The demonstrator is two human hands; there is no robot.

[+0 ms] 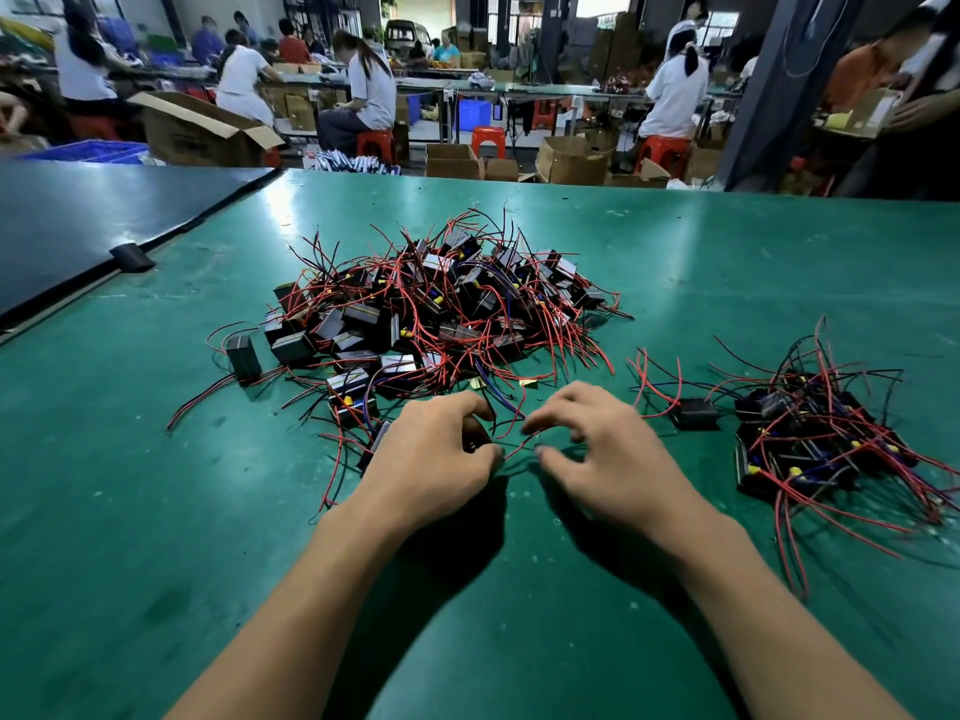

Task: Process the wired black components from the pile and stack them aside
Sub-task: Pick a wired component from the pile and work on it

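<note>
As both bare forearms reach in from 6 o'clock and converge over the green surface (156, 511), the left hand (431, 454) sits knuckles-up with its fingers (462, 402) curled round a small black component (475, 438), most of it hidden under the hand. The right hand (608, 449), just beside it and palm-down, has thumb and forefinger drawn narrow on a thin red wire (517, 449) running between the two hands; its other fingers are blurred and loosely bent.

At 3 o'clock lies the set-aside stack (810, 439) of black units with red and black leads trailing toward the near edge, and a single unit (693, 412) rests between that stack and the right hand. At 12 o'clock, just past the fingertips, the main pile (441, 314) spreads in a tangle of red wire. A lone unit (243, 356) stands apart at 10 o'clock, near a dark panel (78, 220). Beyond the surface's far edge, seated workers (369, 90) and open cardboard boxes (202, 132) fill the hall.
</note>
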